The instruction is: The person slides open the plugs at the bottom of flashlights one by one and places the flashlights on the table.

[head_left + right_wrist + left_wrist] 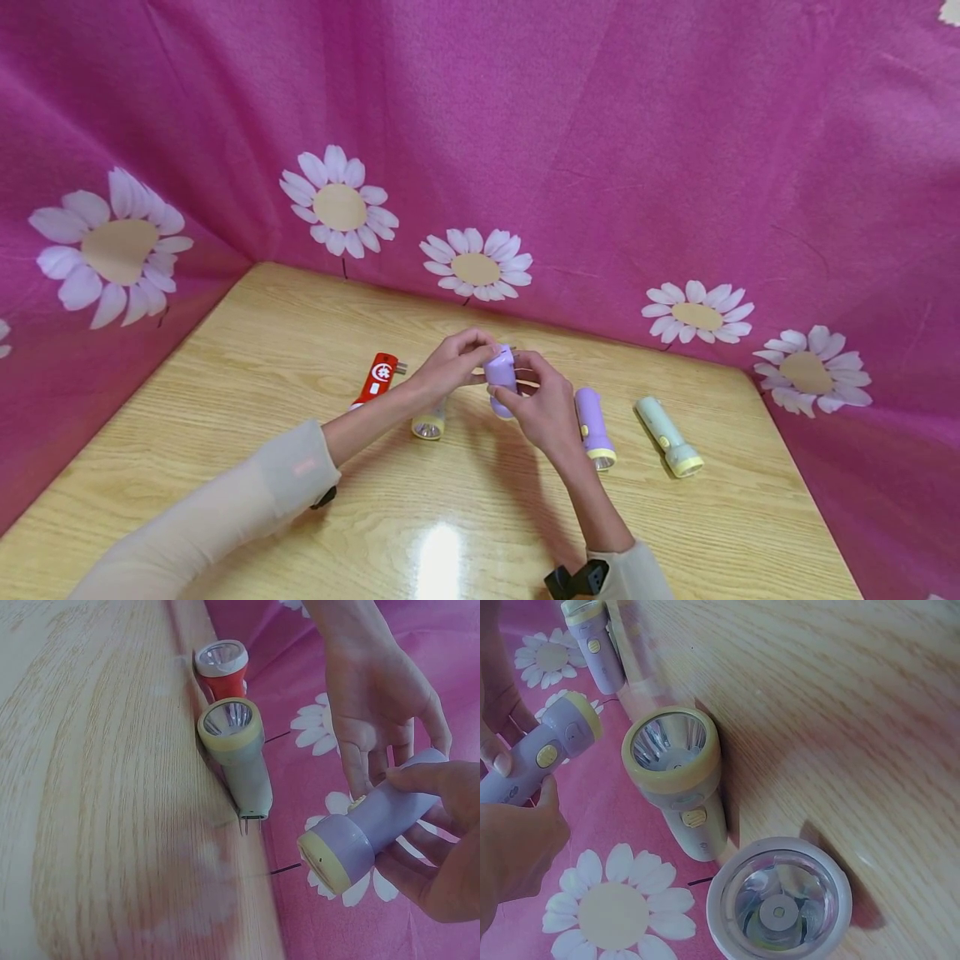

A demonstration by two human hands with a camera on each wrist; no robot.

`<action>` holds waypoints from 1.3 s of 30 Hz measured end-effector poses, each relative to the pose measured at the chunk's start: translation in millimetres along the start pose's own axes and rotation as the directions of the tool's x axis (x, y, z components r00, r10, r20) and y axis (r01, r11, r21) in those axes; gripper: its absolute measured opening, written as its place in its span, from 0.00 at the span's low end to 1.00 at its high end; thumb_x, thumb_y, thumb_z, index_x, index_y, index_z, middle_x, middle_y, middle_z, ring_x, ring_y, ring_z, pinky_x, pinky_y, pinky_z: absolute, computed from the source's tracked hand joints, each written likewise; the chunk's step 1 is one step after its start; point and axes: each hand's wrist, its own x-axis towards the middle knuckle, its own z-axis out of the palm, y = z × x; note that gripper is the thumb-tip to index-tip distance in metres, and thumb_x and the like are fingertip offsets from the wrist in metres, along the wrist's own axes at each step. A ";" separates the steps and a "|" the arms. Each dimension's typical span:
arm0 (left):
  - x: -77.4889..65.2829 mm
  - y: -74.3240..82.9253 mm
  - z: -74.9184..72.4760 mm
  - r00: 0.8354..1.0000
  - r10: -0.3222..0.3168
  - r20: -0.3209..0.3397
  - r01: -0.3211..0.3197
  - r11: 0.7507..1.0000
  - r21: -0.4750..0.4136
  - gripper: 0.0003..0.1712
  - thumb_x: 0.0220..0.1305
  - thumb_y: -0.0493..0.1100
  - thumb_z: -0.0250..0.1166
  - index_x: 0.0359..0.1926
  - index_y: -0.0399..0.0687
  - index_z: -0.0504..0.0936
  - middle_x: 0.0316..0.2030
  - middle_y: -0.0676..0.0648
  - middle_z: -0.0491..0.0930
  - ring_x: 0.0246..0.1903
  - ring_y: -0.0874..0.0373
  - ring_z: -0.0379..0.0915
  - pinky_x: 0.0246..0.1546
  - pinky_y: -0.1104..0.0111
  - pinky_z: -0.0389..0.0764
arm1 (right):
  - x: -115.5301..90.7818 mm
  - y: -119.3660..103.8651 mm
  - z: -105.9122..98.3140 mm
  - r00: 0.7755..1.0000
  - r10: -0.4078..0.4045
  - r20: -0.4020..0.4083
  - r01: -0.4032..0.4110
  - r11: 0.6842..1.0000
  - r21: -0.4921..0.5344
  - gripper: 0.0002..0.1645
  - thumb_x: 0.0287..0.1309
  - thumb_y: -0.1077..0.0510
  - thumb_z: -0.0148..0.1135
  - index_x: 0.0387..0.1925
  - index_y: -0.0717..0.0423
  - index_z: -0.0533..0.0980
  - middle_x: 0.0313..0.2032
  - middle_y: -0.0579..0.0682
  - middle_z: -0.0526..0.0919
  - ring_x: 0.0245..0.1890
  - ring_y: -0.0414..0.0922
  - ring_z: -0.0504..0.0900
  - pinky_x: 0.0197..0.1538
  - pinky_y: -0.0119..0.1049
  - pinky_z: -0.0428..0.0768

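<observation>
A purple flashlight with a yellow rim is held above the table between both hands, lens end down in the head view. My right hand grips its body, thumb on one side and fingers on the other, as the right wrist view shows. My left hand pinches near its tail end, thumb against the body; its other fingers hang behind the flashlight in the right wrist view. The yellow switch faces the left wrist camera. Part of the tail is hidden by fingers.
On the wooden table lie a red flashlight with metal prongs out, a pale green one with prongs out, a second purple one and another pale green one. Pink flowered cloth stands behind.
</observation>
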 end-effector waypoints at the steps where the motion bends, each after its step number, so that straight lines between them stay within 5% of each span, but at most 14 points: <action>1: 0.0 -0.1 -0.1 1.000 -0.001 0.001 0.001 1.000 -0.001 0.10 0.75 0.37 0.54 0.50 0.33 0.73 0.48 0.42 0.76 0.50 0.53 0.74 0.55 0.55 0.80 | 0.0 -0.2 -0.1 1.000 0.000 0.000 0.000 1.000 0.001 0.22 0.47 0.68 0.77 0.45 0.61 0.80 0.45 0.58 0.85 0.45 0.55 0.85 0.48 0.46 0.85; 39: 0.2 1.6 -1.8 0.998 -0.057 0.009 0.057 0.998 -0.038 0.07 0.74 0.39 0.56 0.45 0.38 0.75 0.46 0.44 0.76 0.46 0.55 0.75 0.55 0.55 0.80 | -0.1 0.4 1.6 1.000 0.011 0.005 -0.011 1.000 0.006 0.20 0.46 0.68 0.77 0.43 0.61 0.80 0.46 0.56 0.85 0.46 0.53 0.85 0.48 0.43 0.85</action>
